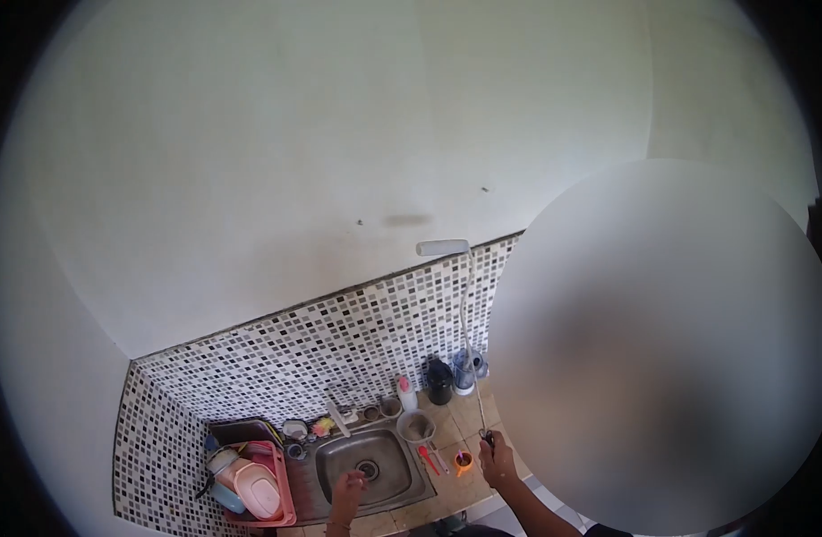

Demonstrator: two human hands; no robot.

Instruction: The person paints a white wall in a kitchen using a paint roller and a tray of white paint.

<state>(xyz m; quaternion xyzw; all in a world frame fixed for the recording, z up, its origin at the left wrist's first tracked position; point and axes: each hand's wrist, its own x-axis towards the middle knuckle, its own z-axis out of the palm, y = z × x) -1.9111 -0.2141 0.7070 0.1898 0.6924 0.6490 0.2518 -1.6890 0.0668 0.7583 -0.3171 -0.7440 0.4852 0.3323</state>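
My right hand (496, 461) is wrapped round the black grip of a paint roller. The white roller head (443, 248) is raised high, beside the wall just above the tile edge, and a long thin rod (465, 309) joins it to the grip. Over the front of the steel sink (326, 470) hangs my left hand (346, 497), its fingers loosely bent and apart with nothing between them. Nearest to my right hand on the counter stands an orange cup (464, 462) with dark contents.
A pink dish rack (284, 492) with plastic dishes stands left of the sink. At right are a grey bucket (416, 424), a red-handled tool (426, 455), a pink-topped bottle (406, 394), a black container (439, 383) and a blender (464, 371). A blurred area covers the far right.
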